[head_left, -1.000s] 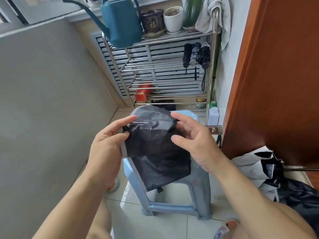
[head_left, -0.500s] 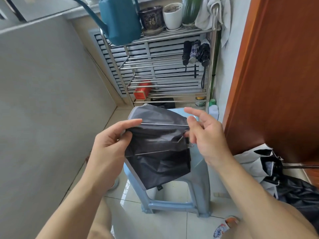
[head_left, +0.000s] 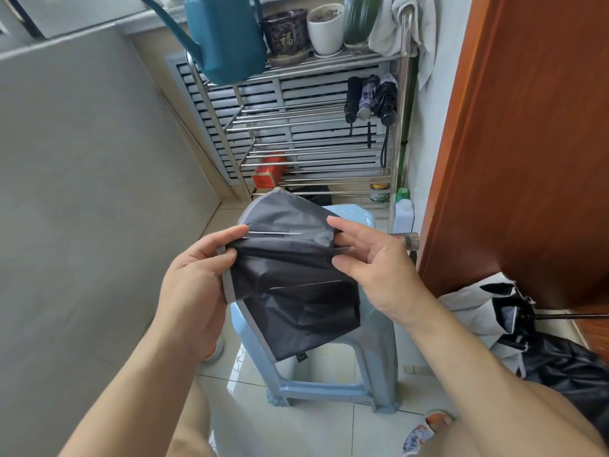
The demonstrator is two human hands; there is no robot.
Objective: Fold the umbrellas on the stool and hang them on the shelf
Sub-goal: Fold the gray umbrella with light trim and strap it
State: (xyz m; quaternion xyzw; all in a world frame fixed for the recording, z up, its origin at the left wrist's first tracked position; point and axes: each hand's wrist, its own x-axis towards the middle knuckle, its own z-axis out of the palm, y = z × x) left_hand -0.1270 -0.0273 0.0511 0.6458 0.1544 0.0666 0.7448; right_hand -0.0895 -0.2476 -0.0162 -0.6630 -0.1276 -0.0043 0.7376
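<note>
Left hand (head_left: 194, 288) pinching black umbrella (head_left: 293, 285) canopy edge; right hand (head_left: 375, 268) pinching its opposite fold, above blue stool (head_left: 372, 351).

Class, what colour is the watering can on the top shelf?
Teal blue: the watering can, seen in the head view, the only view given.

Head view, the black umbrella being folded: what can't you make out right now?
- Black umbrella shaft: canopy fabric covers it; only the clear handle end shows.
- Right hand fingertips: behind the fabric.
- Left hand thumb: tucked under the canopy edge.
- Stool seat: mostly covered.
- Floor umbrella: cut by the right edge.
</note>
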